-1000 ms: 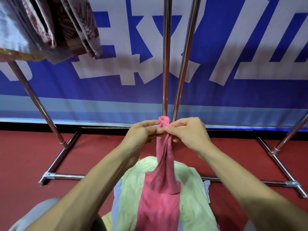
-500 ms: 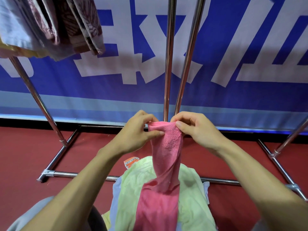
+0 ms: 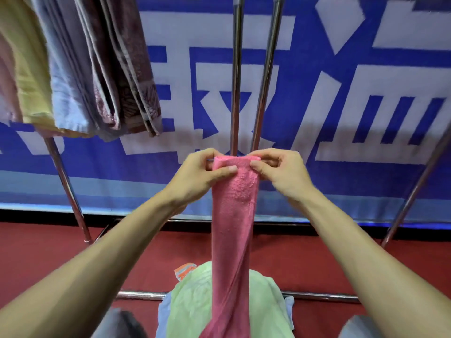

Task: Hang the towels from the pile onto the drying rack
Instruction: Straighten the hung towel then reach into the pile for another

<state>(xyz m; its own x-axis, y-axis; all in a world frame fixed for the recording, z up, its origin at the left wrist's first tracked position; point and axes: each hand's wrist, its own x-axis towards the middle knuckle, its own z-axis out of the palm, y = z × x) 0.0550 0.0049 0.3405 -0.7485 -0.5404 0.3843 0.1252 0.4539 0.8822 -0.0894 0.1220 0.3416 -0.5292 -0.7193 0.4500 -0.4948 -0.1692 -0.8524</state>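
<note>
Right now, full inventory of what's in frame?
pink towel: 1, pink, held up before the rack, lower part over the pile
green towel: 1, light green, top of pile
blue towel: 1, pale blue, under the green one
hung towels: several, yellow, lilac, maroon-patterned, upper left
drying rack: 1, chrome, ahead
scrap: 1, orange-white, beside pile
banner: 1, blue-white, behind rack
floor: red
left hand: pinches pink towel's top left
right hand: pinches its top right

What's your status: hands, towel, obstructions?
Left hand, right hand pinch pink towel top edge. Lower end over pile, not hung. Rack uprights behind hands.
</note>
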